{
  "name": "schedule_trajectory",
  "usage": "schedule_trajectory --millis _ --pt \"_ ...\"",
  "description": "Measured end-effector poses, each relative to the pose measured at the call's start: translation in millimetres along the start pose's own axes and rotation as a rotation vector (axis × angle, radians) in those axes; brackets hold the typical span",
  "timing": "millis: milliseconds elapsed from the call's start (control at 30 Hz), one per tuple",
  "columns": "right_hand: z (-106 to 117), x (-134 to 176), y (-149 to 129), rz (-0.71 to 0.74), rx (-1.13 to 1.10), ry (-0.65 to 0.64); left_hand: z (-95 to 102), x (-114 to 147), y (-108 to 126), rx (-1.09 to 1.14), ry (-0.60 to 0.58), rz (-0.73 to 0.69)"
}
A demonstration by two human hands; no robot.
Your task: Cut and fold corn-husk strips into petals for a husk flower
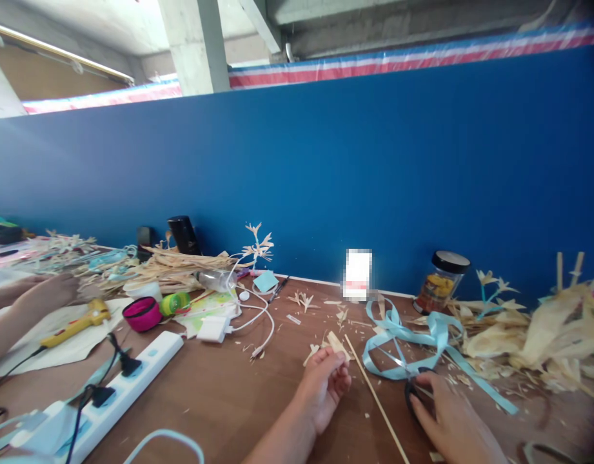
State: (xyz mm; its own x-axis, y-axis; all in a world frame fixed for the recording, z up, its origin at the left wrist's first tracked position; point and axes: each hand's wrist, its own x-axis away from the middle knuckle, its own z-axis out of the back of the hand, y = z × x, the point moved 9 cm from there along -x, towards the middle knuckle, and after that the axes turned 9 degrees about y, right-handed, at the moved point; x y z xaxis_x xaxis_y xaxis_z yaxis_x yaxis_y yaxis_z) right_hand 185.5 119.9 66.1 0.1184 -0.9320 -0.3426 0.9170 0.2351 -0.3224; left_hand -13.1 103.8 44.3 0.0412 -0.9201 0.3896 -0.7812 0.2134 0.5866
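My left hand (326, 383) is closed, thumb and fingers pinching a short pale strip of dried husk (336, 343) just above the brown table. To its right, my right hand (449, 412) grips the black handles of a pair of scissors (409, 393), whose blades point away to the left over a light blue ribbon (439, 341) lying in loops. Between the hands a thin wooden stick (374, 390) lies on the table. Small star-shaped husk flowers (305, 300) and cut scraps are scattered beyond my left hand.
At left lie a white power strip (132, 380), a yellow glue gun (79, 325) and a white charger (213, 328) with cable. Another person's hands (49, 293) work at far left. A jar (442, 283) and husk pile (553, 335) stand right, before a blue partition (326, 174).
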Motion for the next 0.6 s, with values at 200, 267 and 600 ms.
schedule_trajectory --millis 200,267,600 --pt "16.0 2.7 -14.9 0.031 0.135 0.083 0.9 -1.6 -1.1 0.001 0.004 0.006" --pt "17.0 2.8 -17.7 0.053 0.154 0.061 1.8 -1.6 -1.5 -0.005 0.01 0.008" --pt "13.8 3.4 0.6 -0.062 0.199 -0.055 1.6 -2.1 -2.6 -0.01 0.0 0.001"
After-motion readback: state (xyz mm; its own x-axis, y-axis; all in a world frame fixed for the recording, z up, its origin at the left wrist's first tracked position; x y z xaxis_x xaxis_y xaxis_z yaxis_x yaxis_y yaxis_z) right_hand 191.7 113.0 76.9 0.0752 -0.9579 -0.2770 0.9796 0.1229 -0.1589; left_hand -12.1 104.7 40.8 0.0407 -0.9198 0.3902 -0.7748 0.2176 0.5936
